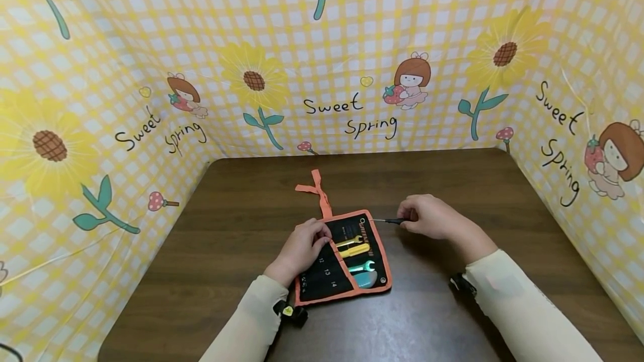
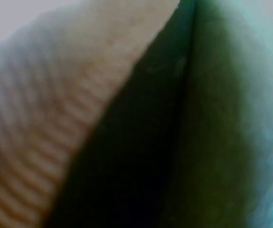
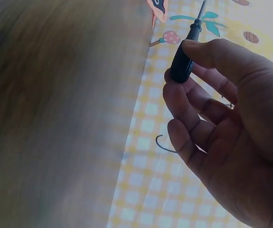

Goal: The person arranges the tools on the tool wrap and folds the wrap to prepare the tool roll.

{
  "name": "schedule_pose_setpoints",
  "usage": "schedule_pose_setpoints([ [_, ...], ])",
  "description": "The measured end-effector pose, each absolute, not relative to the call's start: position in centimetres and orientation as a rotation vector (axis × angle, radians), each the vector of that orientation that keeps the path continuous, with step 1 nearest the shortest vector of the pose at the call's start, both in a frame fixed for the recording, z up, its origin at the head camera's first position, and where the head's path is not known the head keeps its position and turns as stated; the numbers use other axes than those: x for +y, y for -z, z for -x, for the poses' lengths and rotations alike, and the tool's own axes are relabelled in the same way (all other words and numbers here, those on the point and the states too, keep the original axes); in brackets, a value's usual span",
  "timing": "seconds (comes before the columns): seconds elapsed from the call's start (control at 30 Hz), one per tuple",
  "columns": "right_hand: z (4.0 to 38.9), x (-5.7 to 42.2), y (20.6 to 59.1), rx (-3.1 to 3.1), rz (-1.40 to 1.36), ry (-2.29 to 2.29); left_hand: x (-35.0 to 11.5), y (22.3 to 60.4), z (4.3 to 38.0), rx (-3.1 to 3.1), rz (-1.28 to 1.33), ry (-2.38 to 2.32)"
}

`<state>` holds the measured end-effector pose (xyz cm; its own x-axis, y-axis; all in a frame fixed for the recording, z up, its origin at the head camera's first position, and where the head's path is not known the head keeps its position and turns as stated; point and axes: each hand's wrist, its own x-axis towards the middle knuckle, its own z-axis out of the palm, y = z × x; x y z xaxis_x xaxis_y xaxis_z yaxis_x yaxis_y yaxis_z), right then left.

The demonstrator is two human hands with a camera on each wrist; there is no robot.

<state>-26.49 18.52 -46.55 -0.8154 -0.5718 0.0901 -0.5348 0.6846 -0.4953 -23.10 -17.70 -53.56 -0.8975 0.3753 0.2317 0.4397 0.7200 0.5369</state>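
My right hand (image 1: 432,217) pinches a small screwdriver (image 1: 394,221) by its black handle, its thin shaft pointing left to the upper right corner of the tool pouch (image 1: 322,289). In the right wrist view, thumb and fingertips grip the screwdriver (image 3: 184,61) near the handle's end. The black pouch with orange trim lies flat on the table. At its slanted pocket edge, my left hand (image 1: 302,247) pinches the orange trim. A yellow open-end wrench (image 1: 350,242), a yellow handle (image 1: 355,251), a green wrench (image 1: 363,267) and a rounded teal piece (image 1: 366,279) stick out of the pocket.
An orange tie strap (image 1: 323,200) trails from the pouch's far edge across the brown wooden table (image 1: 241,200). Yellow checked cloth (image 1: 332,60) with flowers and lettering hangs around the back and sides. The left wrist view is blurred and dark.
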Motion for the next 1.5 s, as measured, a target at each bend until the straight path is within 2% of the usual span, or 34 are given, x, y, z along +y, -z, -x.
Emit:
schedule_pose_setpoints([
  [1.5, 28.6, 12.3, 46.2, 2.748, 1.063, 0.728, -17.8, 53.5, 23.0, -2.767, 0.663, 0.951],
])
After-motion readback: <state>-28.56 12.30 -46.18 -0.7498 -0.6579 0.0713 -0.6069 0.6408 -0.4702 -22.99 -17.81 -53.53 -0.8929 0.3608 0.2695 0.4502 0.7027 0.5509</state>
